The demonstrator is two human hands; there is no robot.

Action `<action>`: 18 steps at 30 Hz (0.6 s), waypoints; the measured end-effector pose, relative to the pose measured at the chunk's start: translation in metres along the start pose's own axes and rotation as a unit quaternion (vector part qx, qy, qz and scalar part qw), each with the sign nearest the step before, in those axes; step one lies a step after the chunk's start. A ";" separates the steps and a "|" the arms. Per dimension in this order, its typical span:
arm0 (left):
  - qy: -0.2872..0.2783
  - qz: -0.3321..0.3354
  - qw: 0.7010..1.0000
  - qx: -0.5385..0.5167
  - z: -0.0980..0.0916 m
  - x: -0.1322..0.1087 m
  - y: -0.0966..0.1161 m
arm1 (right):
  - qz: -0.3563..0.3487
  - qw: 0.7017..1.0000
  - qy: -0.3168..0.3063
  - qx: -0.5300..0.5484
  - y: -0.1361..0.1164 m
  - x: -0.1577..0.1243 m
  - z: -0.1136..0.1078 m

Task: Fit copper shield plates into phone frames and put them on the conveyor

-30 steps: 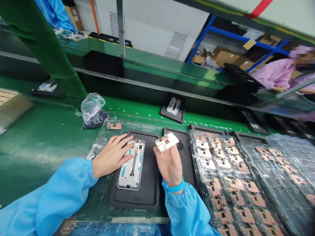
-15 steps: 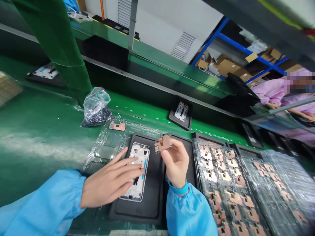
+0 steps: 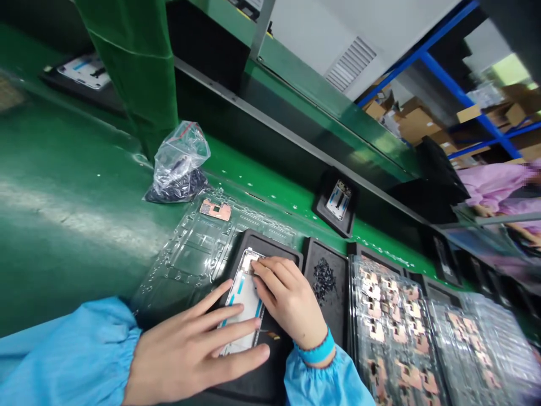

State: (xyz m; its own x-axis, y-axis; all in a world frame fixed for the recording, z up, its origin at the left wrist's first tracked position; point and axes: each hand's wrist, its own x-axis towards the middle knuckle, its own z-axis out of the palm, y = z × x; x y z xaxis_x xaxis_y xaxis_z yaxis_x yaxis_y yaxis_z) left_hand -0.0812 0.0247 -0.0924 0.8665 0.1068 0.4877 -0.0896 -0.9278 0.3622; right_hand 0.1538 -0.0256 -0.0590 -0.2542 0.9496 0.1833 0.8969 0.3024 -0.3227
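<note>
Blue sleeves reach in from the bottom. The left hand (image 3: 190, 352) lies flat with its fingers spread apart, and the fingertips (image 3: 249, 323) rest on the lower half of a white phone frame (image 3: 240, 307). The right hand (image 3: 291, 301) sits on the top end of the frame, with its fingers bent and close together. Under those fingers peeks a small shiny board (image 3: 250, 261), but I cannot tell if they grip it. The frame lies on a black mat (image 3: 270, 245). Just right of it, a black tray (image 3: 333, 265) holds a heap of little black bits (image 3: 324, 280). Next come clear trays (image 3: 359, 293) with rows of copper-coloured boards (image 3: 389, 327). Past the mat, a clear plastic tray (image 3: 190, 248) holds one more copper-coloured board (image 3: 215, 210). A clear bag of black bits (image 3: 180, 163) sits on the green bench (image 3: 71, 186). Far off are another phone frame (image 3: 338, 200) on a small mat and a person in a pink sleeve (image 3: 494, 183).
</note>
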 end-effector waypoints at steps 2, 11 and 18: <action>0.004 -0.004 1.000 -0.002 -0.001 0.001 0.000 | 0.004 1.000 -0.011 -0.004 -0.001 0.001 0.000; 0.004 -0.006 1.000 0.002 0.000 0.002 0.001 | 0.012 0.999 -0.024 -0.025 -0.005 0.005 0.000; 0.010 -0.009 1.000 -0.005 0.000 0.003 0.000 | 0.024 0.998 -0.026 -0.051 -0.008 0.005 0.003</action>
State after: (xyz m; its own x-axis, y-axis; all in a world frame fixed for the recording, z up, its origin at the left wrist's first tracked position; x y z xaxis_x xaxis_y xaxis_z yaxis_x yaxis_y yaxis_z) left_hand -0.0790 0.0247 -0.0910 0.8584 0.1297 0.4963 -0.0799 -0.9219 0.3791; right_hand 0.1442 -0.0230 -0.0585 -0.2268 0.9664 0.1207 0.9398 0.2497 -0.2332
